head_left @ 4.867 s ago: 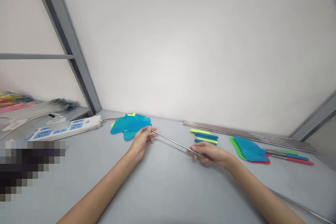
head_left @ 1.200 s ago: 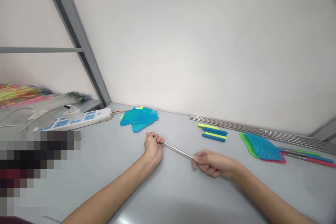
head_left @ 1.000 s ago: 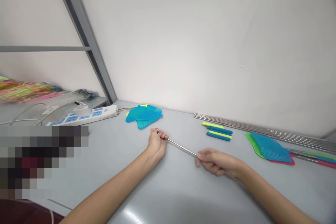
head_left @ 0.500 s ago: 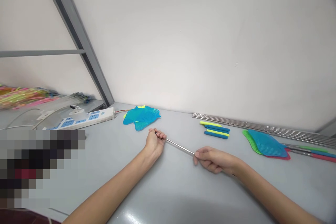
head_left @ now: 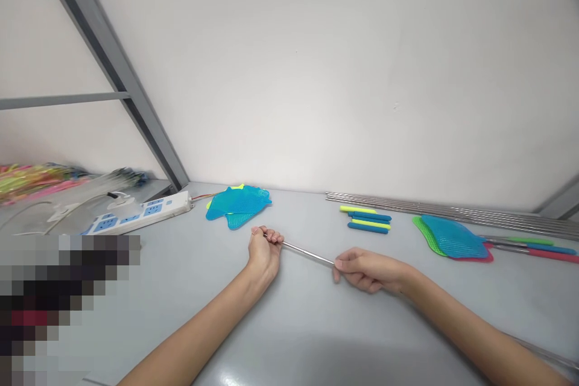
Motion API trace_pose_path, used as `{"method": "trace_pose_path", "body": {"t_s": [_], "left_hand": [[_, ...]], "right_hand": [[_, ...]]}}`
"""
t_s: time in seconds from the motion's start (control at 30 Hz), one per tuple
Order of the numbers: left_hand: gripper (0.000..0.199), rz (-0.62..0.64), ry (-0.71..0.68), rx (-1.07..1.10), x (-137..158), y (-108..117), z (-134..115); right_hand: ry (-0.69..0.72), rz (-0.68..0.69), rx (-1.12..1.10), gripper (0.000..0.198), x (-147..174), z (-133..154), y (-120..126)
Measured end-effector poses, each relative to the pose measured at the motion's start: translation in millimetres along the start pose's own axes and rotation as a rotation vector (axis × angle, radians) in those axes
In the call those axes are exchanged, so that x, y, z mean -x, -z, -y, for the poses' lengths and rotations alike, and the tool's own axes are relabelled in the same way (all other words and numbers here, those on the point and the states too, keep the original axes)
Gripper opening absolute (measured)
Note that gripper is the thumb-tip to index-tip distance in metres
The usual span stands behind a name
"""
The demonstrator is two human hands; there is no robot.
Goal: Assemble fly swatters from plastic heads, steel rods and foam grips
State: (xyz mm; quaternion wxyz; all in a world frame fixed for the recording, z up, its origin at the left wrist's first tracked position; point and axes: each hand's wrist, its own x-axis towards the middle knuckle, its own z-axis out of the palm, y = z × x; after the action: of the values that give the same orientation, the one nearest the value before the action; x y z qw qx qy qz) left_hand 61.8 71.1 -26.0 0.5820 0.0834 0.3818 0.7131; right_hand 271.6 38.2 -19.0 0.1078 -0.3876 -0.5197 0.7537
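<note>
A thin metal rod (head_left: 308, 253) stretches between my two hands, sloping down to the right. My left hand (head_left: 266, 252) is closed around its left part, palm turned up. Thumb and fingers of my right hand (head_left: 364, 269) pinch the rod further right. Past my right forearm, a metal length (head_left: 543, 350) shows in line with it; whether it is the same rod is hidden. Blue and yellow fly swatter heads (head_left: 242, 202) lie just beyond my left hand. Several blue and yellow swatter handles (head_left: 368, 229) lie beyond my right hand.
A bundle of metal rods (head_left: 407, 205) lies along the wall. At right are fly swatters (head_left: 456, 238) with coloured handles. A power strip (head_left: 145, 212) with cables sits at left, near the grey metal frame (head_left: 149, 114) and colourful bagged items (head_left: 40, 181). A pixelated patch covers the lower left.
The view has shifted slightly, so background things sit a little further left. Both hands keep hold of the rod, nearly unmoved. The metal length beyond my right forearm now shows.
</note>
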Motion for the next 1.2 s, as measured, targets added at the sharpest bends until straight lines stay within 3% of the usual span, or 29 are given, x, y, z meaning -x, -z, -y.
{"method": "trace_pose_path", "body": {"t_s": [0.37, 1.2], "left_hand": [[0.028, 0.033, -0.011, -0.054, 11.9, 3.1, 13.6], [0.029, 0.053, -0.051, -0.188, 14.2, 8.0, 17.3]], "right_hand": [[0.014, 0.029, -0.005, 0.026, -3.4, -4.9, 4.2], [0.017, 0.037, -0.023, 0.023, -2.4, -3.2, 6.6]]}}
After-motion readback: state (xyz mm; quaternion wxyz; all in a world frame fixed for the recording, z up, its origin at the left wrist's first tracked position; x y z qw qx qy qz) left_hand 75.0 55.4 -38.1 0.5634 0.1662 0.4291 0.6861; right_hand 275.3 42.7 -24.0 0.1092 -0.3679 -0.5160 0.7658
